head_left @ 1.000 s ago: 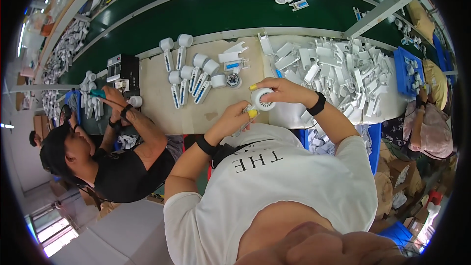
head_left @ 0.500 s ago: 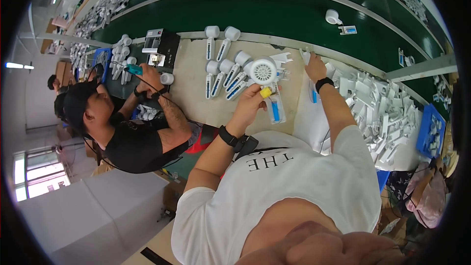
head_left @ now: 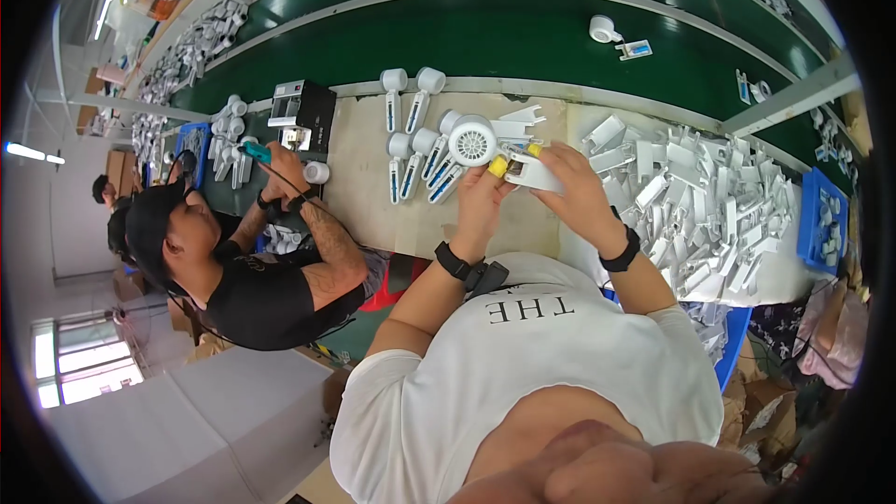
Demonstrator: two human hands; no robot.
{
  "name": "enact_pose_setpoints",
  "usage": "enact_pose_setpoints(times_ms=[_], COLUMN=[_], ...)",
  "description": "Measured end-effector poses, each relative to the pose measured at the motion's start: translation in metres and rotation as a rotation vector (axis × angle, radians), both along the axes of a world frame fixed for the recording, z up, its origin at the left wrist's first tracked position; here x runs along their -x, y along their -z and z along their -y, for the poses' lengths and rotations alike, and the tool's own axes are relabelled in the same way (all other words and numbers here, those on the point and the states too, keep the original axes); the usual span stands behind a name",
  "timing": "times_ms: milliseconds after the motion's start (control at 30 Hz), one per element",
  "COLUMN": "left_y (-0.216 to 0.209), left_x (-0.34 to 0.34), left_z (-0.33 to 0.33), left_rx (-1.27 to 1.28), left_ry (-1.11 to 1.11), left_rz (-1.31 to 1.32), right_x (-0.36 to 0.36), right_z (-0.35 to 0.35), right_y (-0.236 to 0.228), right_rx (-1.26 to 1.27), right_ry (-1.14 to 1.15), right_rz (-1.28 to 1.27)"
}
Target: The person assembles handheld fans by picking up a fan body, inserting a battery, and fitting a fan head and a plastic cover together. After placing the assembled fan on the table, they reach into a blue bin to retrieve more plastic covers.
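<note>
My left hand (head_left: 479, 205) is closed around a white handheld fan (head_left: 473, 140) with a round slotted grille. Meeting it from the right, my right hand (head_left: 581, 194) is closed on a long white plastic handle cover (head_left: 536, 174), pressed against the fan's handle, which the hands mostly hide. Yellow covers wrap fingertips on both hands. Just left of the held fan, several similar fans (head_left: 399, 145) lie in two rows, their handles showing blue strips. Behind my hands are loose white shell pieces (head_left: 516, 119).
A large pile of white plastic shells (head_left: 691, 196) covers the right side of the bench (head_left: 359, 168). Beyond runs a green conveyor belt (head_left: 504, 47) carrying another fan (head_left: 604, 29). At left, a co-worker (head_left: 271, 261) holds a teal tool (head_left: 256, 151) beside a black machine (head_left: 303, 121).
My right hand has come back from the bench's far edge with the handle cover and joined it to the fan. The left hand has shifted slightly. The fan on the belt has moved left.
</note>
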State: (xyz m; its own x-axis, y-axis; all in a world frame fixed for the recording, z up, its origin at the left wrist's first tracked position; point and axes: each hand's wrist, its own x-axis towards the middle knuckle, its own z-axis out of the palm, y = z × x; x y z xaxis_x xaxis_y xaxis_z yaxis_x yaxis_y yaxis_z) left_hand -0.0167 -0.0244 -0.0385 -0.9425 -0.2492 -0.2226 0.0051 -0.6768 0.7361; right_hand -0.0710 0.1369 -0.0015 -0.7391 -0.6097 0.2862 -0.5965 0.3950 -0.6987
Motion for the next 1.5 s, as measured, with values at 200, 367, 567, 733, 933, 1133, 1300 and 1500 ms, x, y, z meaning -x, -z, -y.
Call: enact_pose_setpoints(times_ms=[200, 367, 567, 733, 933, 1133, 1300, 1500], left_y=[-0.013, -0.023, -0.032, -0.033, -0.053, -0.002, 0.040, 0.103], left_x=[-0.012, -0.011, -0.013, -0.018, -0.014, 0.009, 0.030, 0.009], left_z=[-0.020, -0.032, -0.012, -0.011, -0.019, 0.008, 0.129, 0.283], left_rx=[-0.034, 0.148, 0.102, 0.056, -0.104, 0.125, 1.132, 1.693], left_ry=[-0.019, -0.206, -0.104, -0.074, -0.030, 0.040, -0.265, -0.291], left_rz=[-0.068, -0.098, -0.280, -0.221, -0.233, -0.077, 0.172, 0.806], right_x=[-0.021, -0.036, -0.032, -0.046, -0.042, -0.020, 0.063, 0.243], right_z=[0.006, 0.017, -0.001, -0.005, -0.001, 0.001, 0.005, -0.030], right_y=[0.000, -0.010, 0.017, 0.012, -0.009, 0.048, 0.110, 0.176], right_rx=[0.067, 0.037, 0.363, 0.553, 0.422, 0.303, 0.021, -0.296], right_ry=[0.119, 0.190, 0.102, 0.016, 0.120, 0.055, -0.341, 0.368], right_rz=[-0.095, -0.160, 0.406, 0.967, 0.498, 0.352, 0.386, -0.086])
